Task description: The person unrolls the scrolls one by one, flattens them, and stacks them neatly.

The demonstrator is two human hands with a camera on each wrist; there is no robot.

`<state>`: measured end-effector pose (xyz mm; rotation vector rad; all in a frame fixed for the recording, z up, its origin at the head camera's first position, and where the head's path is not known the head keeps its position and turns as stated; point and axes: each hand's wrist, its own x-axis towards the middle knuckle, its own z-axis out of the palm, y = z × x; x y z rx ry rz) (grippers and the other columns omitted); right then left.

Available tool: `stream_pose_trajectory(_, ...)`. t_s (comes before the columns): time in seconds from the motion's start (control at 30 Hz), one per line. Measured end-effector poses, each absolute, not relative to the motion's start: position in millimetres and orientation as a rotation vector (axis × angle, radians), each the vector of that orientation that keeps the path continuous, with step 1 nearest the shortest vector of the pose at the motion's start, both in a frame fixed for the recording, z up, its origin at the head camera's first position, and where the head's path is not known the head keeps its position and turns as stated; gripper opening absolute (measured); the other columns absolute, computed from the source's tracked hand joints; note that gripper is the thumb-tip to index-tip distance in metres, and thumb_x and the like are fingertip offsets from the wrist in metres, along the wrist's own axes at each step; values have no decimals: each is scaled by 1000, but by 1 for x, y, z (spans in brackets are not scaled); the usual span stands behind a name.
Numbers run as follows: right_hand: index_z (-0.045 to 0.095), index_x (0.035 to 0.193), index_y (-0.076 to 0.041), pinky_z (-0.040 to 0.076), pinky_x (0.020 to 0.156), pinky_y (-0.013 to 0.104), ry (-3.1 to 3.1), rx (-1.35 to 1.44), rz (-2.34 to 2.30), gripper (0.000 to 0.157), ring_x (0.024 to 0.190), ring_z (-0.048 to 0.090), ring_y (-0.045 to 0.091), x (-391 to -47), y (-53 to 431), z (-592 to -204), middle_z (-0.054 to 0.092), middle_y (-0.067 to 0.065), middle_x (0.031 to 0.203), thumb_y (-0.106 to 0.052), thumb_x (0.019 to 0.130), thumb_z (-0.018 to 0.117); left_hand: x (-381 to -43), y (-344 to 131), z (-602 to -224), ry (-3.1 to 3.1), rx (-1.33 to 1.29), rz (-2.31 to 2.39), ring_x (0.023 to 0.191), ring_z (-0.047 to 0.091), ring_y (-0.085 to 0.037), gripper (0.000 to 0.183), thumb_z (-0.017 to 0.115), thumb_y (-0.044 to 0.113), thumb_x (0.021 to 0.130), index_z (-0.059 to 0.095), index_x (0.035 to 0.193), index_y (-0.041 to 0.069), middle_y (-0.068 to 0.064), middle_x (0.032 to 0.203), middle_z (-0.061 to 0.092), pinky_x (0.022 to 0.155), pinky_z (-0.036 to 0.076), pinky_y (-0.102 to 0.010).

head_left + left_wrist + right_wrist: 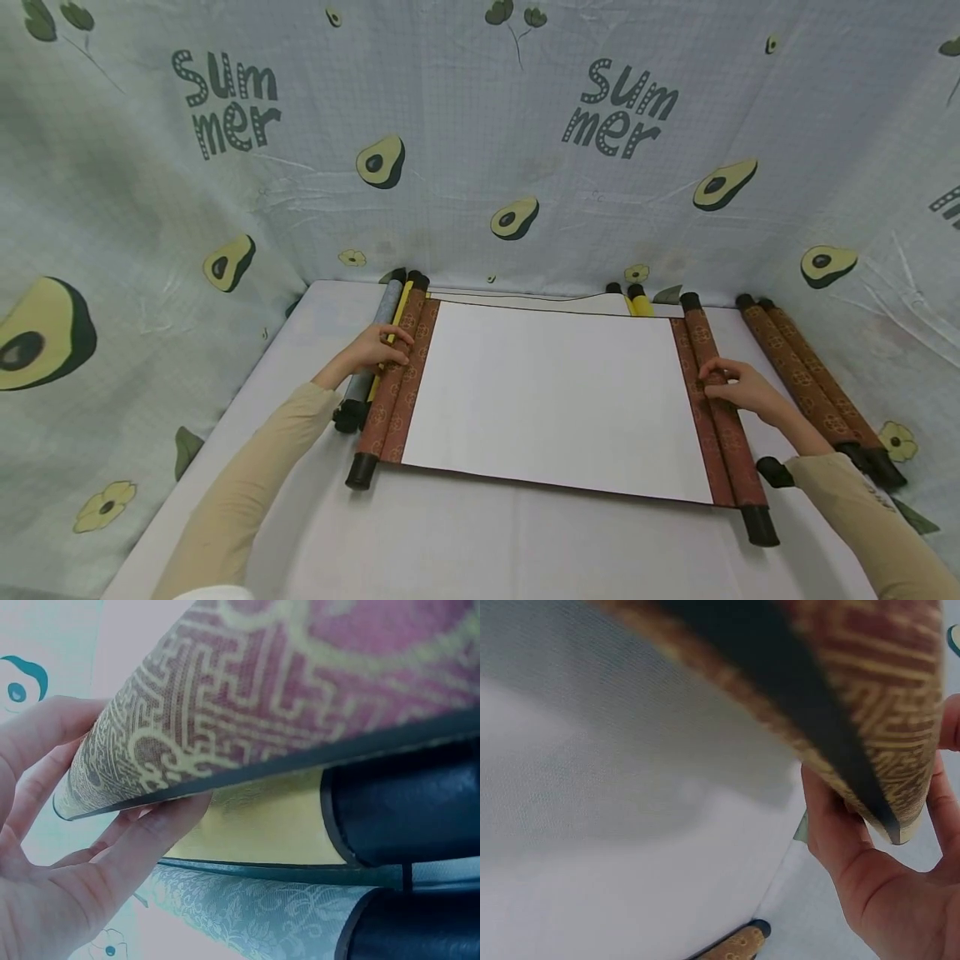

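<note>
A partly unrolled hanging scroll stretches between both hands, its blank white face up and reddish-brown patterned bands at its two ends. My left hand grips the left roller, thumb below and fingers over the top, as the left wrist view also shows. On the opposite end my right hand holds the right roller between thumb and fingers. Black knobs cap both rollers. Just under the left roller lie a yellow scroll and a grey-blue floral scroll.
Two brown patterned scrolls lie side by side along the right edge of the white table. Behind the held scroll a yellow roller shows. A black knob sits by the right forearm. Avocado-print cloth walls the back and sides.
</note>
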<state>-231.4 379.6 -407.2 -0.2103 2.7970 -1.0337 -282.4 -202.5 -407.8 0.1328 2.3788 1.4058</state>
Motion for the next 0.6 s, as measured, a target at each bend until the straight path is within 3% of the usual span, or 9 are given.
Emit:
stream_pose_trajectory(0.17, 49, 105, -1, 38, 68, 34, 2815, -269, -957, 42, 91, 41, 27, -231, 377, -410, 47, 18, 107, -20, 74, 71, -282, -202, -407, 2407, 129, 1400, 52, 43, -10, 36, 62, 3, 80, 53, 114, -3, -13, 95, 52, 47, 43, -30)
stream_pose_trajectory(0.33, 45, 106, 0, 37, 73, 42, 2788, -300, -964, 45, 101, 39, 36, -230, 378, -412, 43, 21, 113, -17, 73, 71, -281, -203, -408, 2428, 157, 1401, 51, 42, -10, 35, 61, 3, 80, 54, 113, -4, -13, 95, 53, 47, 44, -30)
stream_pose_trajectory(0.6, 40, 110, 0, 40, 63, 32, 2767, -234, -996, 46, 97, 41, 40, -232, 384, -416, 37, 27, 119, -12, 75, 67, -281, -203, -412, 2445, 190, 1373, 52, 45, -10, 34, 61, 4, 80, 54, 112, -5, -20, 102, 53, 49, 45, -33)
